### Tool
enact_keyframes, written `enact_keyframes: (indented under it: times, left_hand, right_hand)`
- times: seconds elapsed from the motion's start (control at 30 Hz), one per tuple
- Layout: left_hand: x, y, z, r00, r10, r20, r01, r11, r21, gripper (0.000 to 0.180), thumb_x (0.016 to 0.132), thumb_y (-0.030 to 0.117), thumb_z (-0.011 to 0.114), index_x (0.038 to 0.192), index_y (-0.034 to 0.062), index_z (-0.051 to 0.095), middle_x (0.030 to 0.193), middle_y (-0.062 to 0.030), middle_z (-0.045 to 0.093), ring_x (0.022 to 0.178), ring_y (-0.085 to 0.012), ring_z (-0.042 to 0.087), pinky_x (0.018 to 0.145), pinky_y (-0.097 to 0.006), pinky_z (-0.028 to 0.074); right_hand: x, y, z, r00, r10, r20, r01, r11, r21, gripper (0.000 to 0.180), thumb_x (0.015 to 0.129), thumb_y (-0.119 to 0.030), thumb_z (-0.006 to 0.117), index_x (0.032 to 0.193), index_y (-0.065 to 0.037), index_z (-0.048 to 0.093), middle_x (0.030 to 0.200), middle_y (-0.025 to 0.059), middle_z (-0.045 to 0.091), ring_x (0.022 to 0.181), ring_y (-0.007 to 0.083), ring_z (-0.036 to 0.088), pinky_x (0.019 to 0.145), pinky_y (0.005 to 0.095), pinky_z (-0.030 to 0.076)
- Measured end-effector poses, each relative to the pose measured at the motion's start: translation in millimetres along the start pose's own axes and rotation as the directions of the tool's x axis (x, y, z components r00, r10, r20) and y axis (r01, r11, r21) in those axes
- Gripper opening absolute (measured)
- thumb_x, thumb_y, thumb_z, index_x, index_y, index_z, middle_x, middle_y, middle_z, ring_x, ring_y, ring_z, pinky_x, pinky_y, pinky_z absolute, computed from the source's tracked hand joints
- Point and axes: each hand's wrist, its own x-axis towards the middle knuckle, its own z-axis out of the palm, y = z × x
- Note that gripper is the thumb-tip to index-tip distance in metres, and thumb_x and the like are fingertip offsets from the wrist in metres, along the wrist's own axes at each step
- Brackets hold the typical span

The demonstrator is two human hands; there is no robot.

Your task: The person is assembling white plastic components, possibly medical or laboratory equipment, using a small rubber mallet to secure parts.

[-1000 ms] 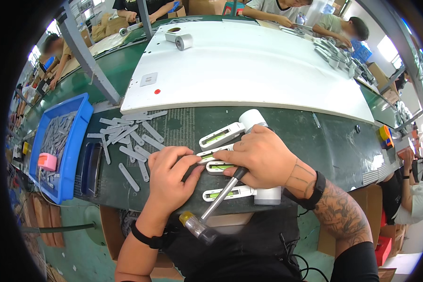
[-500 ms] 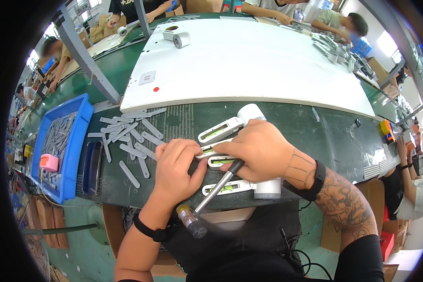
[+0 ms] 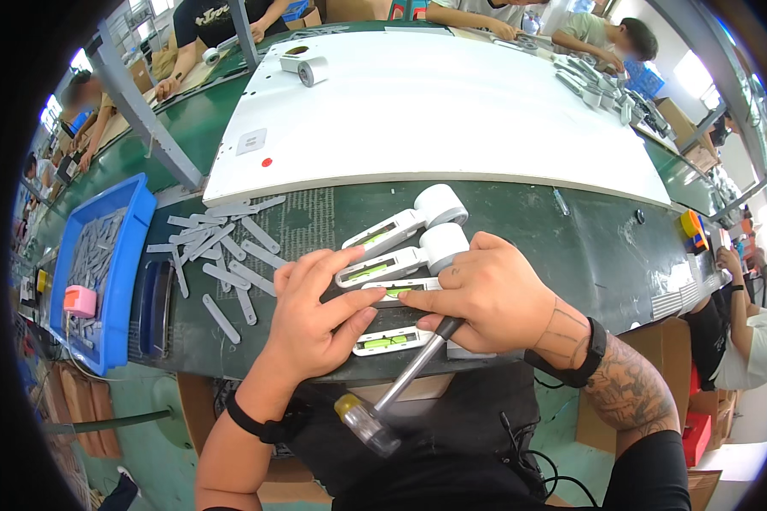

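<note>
Several white handle-shaped housings with round cylindrical ends lie side by side before me, with green strips showing in their slots. My left hand (image 3: 315, 315) has its fingers apart, the index fingertip on the left part of the third housing (image 3: 415, 284) from the far side. My right hand (image 3: 494, 294) presses its index fingertip on the same housing's slot while gripping a mallet (image 3: 410, 368). The mallet's yellow and clear head hangs toward my lap. Beyond lie the second housing (image 3: 390, 262) and the farthest housing (image 3: 400, 224). The nearest housing (image 3: 389, 341) is partly hidden by the mallet and right hand.
Grey flat strips (image 3: 222, 317) lie scattered at left, beside a blue bin (image 3: 119, 341) of more strips and a dark tray (image 3: 155, 307). A raised white board (image 3: 452, 111) spans the far side. Co-workers sit around the tables; a metal post (image 3: 145, 111) stands at left.
Both hands have moved toward me from the second housing to the third, uncovering the second housing's slot and round end. The mallet stays in my right hand. The view has shifted slightly.
</note>
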Motion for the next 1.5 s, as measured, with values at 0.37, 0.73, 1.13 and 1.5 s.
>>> enact_keyframes:
  times: [0.37, 0.73, 1.13, 1.5]
  left_hand:
    - [-2, -2, 3, 0.999, -0.008, -0.049, 0.011, 0.998, 0.063, 0.023, 0.089, 0.027, 0.088, 0.107, 0.0148, 0.086, 0.133, -0.005, 0.075, 0.125, -0.0302, 0.066, 0.104, -0.047, 0.038]
    - [24, -13, -2, 0.971, -0.211, -0.108, 0.209, 0.977, -0.033, 0.02, 0.1, 0.014, 0.079, 0.118, 0.0097, 0.085, 0.133, -0.0112, 0.074, 0.121, -0.0312, 0.069, 0.107, -0.044, 0.046]
    - [14, -48, 30, 0.992, 0.023, -0.127, -0.01, 0.995, 0.102, 0.035, 0.091, 0.019, 0.08, 0.126, 0.0183, 0.084, 0.126, -0.008, 0.075, 0.106, -0.032, 0.072, 0.086, -0.049, 0.053]
    - [11, -33, 52, 0.974, -0.113, -0.198, 0.109, 0.994, -0.03, 0.025, 0.101, 0.025, 0.076, 0.125, 0.0196, 0.082, 0.109, -0.001, 0.069, 0.1, -0.0237, 0.064, 0.096, -0.043, 0.038]
  right_hand:
    - [1, 4, 0, 0.997, 0.056, -0.053, -0.058, 0.998, -0.035, 0.026, 0.09, -0.035, 0.087, 0.107, -0.015, 0.082, 0.072, -0.0011, 0.069, 0.068, 0.0238, 0.069, 0.071, 0.0417, 0.047]
    - [37, 28, 2, 0.991, -0.015, -0.132, -0.004, 0.99, -0.139, 0.028, 0.09, -0.033, 0.087, 0.114, -0.019, 0.083, 0.078, -0.0025, 0.068, 0.076, 0.0212, 0.066, 0.078, 0.0399, 0.043]
    - [49, 47, 15, 0.996, 0.08, 0.033, -0.078, 0.995, -0.066, 0.036, 0.083, -0.02, 0.085, 0.119, -0.023, 0.086, 0.078, 0.0015, 0.072, 0.08, 0.027, 0.071, 0.087, 0.0473, 0.047]
    - [36, 59, 30, 0.99, 0.035, -0.133, -0.044, 0.997, -0.069, 0.03, 0.088, -0.017, 0.083, 0.116, -0.005, 0.084, 0.076, 0.0081, 0.053, 0.078, 0.0325, 0.051, 0.085, 0.0482, 0.04]
